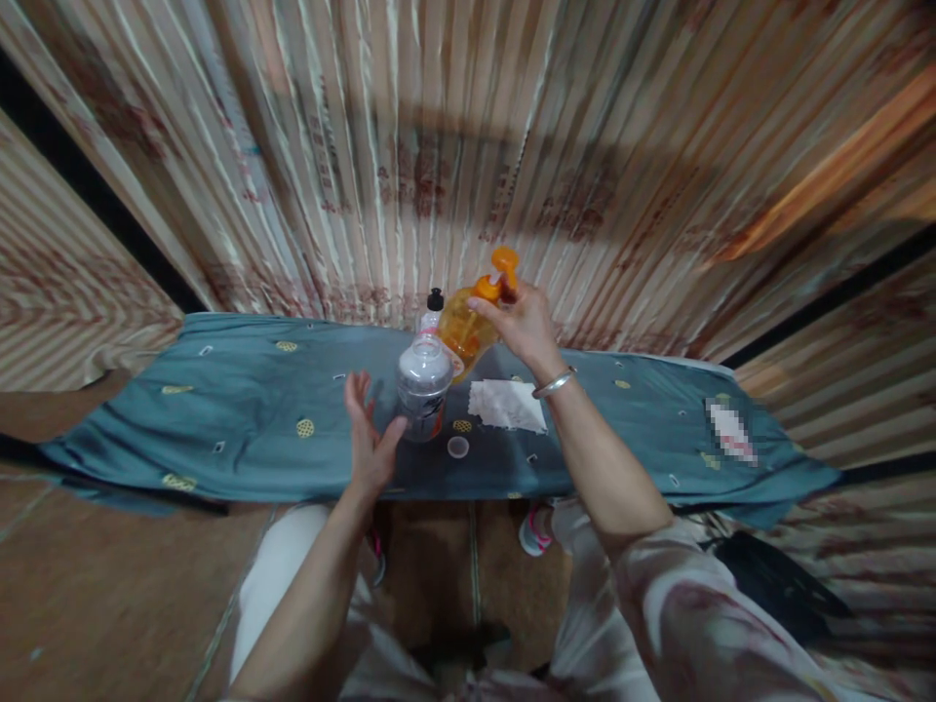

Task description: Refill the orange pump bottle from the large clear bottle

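My right hand (523, 320) is closed around the neck of an orange see-through pump bottle (466, 327), just under its round orange top. The bottle leans, its base toward the lower left, near an uncapped clear plastic bottle (424, 385) that stands upright. Left of that clear bottle is my left hand (370, 444), fingers spread and holding nothing; its thumb is close to the bottle's side, and I cannot tell if they touch. A small bottle with a black cap (434, 300) is partly hidden behind them. A small round white cap (457, 448) lies in front of the clear bottle.
A white cloth or tissue (507, 405) lies flat beneath my right wrist. The narrow table has a teal patterned cloth (249, 419). A blurred-out white item (729, 431) rests near its right end. Behind hangs a striped curtain (453, 166), and dark poles (102, 185) flank the table.
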A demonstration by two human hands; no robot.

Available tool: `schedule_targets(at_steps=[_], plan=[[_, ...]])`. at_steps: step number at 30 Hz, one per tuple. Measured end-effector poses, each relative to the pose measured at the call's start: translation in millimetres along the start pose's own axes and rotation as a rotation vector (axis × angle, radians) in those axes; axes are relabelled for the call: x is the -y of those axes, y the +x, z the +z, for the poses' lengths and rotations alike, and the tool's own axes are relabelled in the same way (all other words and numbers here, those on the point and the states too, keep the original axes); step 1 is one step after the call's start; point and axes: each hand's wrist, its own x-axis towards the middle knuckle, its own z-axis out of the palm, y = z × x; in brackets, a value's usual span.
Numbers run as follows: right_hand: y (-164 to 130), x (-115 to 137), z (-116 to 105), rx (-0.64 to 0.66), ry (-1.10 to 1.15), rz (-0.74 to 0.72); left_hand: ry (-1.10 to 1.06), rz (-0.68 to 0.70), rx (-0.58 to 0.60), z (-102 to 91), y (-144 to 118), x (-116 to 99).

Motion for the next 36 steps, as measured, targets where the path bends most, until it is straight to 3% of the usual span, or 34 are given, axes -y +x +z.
schedule_targets(at_steps=[5, 8, 10, 14, 17, 20, 23, 26, 30, 33, 36], plan=[[-12.4, -9.7, -37.7, -0.11, 0.009, 0.037, 0.131, 0.124, -0.054, -15.9, 0.6, -19.2], [-37.9, -13.1, -55.9, -0.11, -0.005, 0.032, 0.215, 0.28, -0.077, -27.0, -19.4, -42.8], [-58.3, -14.8, -62.6, -0.102, -0.038, 0.041, 0.271, 0.34, -0.021, -23.4, -41.9, -57.8], [-91.3, -18.7, -62.8, -0.093, -0.098, 0.062, 0.27, 0.306, 0.247, 21.7, -80.5, -67.0], [-105.0, -21.3, -57.2, -0.084, -0.11, 0.065, 0.167, 0.134, 0.422, 69.4, -83.8, -54.8], [-114.9, -21.4, -52.0, -0.08, -0.1, 0.075, 0.081, -0.048, 0.471, 108.4, -72.0, -40.0], [-125.1, -22.1, -48.4, -0.07, -0.075, 0.103, 0.011, -0.145, 0.46, 132.9, -61.3, -28.9], [-134.1, -33.5, -46.3, -0.07, 0.052, 0.109, -0.015, -0.2, 0.43, 143.9, -56.3, -19.2], [-144.2, -74.1, -46.6, -0.125, 0.234, 0.201, -0.015, -0.212, 0.39, 143.5, -53.0, -8.9], [-154.8, -106.3, -41.5, -0.005, -0.274, 0.529, -0.005, -0.197, 0.389, 138.3, -51.7, -6.9], [-165.7, -123.2, -24.0, 0.091, -0.458, 0.667, 0.018, -0.166, 0.379, 132.9, -51.2, -9.0]])
